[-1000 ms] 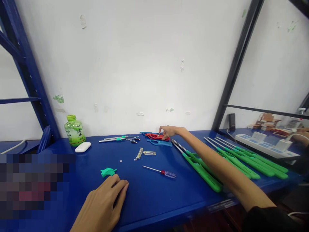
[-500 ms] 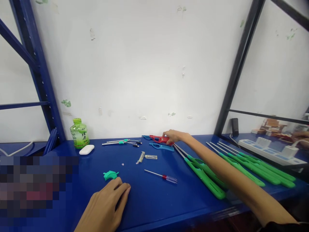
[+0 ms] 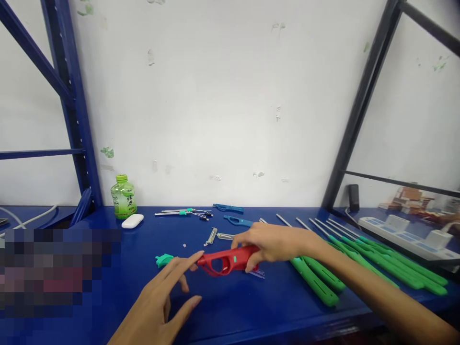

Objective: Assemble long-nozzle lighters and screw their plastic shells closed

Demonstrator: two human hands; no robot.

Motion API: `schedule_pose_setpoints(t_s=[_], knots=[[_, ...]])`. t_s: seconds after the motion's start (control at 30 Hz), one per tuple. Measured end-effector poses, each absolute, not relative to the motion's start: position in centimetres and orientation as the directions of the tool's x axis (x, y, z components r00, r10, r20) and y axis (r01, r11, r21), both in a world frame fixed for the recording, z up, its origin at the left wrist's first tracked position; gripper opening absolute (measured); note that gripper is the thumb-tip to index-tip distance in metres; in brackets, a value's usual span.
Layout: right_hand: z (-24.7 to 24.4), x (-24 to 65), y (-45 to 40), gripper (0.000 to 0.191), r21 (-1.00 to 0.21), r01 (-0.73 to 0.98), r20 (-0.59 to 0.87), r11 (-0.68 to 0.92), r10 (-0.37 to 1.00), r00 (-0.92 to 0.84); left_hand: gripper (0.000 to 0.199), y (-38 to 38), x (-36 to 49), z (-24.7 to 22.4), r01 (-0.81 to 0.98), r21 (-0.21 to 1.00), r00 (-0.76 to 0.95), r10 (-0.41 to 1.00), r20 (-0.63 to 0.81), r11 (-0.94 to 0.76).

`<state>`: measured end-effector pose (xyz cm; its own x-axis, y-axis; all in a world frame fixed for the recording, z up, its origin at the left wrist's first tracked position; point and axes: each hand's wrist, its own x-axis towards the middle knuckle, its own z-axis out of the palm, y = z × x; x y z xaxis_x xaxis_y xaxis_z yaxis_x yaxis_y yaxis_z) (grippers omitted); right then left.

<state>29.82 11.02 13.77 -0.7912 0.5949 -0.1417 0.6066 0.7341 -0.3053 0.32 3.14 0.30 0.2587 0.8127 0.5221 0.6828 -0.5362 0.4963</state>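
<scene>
My right hand point(image 3: 268, 242) grips the right end of a red plastic lighter casing point(image 3: 235, 260), raised above the tabletop. The casing has a trigger opening and a small teal spot on its side. My left hand point(image 3: 167, 292) has its fingers apart; the index fingertip meets or nearly meets the casing's left tip. Just beyond the left hand lies a small teal plastic piece point(image 3: 164, 260), partly covered by the fingers. Behind the right hand are blue casings point(image 3: 228, 208) and two small clear tubes point(image 3: 211, 236). A screwdriver point(image 3: 258, 273) is mostly hidden under the red casing.
Several green long-neck lighters point(image 3: 384, 263) lie to the right, near a white power strip point(image 3: 398, 231). Metal rods with wires point(image 3: 185, 212) lie at the back. A green tea bottle point(image 3: 123, 197) and white case point(image 3: 132, 221) stand at left. Blue and black shelf posts flank the table.
My right hand has brought the red casing from the back of the table toward the front and left. My left hand has lifted and spread its fingers toward the casing's tip.
</scene>
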Motion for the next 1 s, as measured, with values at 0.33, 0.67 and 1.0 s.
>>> schedule_pose_setpoints(t_s=[0.33,0.67,1.0], knots=[[10.9,28.4,12.5,0.029,-0.528,0.485,-0.263,0.697,0.409,-0.874,0.034,3.1,0.5,2.4,0.501,0.753,0.156,0.900,0.408,-0.428],[12.2,28.8,11.4,0.030,-0.447,0.547,-0.231,0.708,0.499,-0.835,0.054,2.6,0.1,3.0,0.378,0.910,0.095,0.985,0.144,-0.169],[11.0,34.4,12.9,0.036,0.085,0.863,-0.076,0.498,0.867,-0.493,0.036,3.9,-1.3,1.7,0.643,0.620,0.149,0.867,0.475,-0.450]])
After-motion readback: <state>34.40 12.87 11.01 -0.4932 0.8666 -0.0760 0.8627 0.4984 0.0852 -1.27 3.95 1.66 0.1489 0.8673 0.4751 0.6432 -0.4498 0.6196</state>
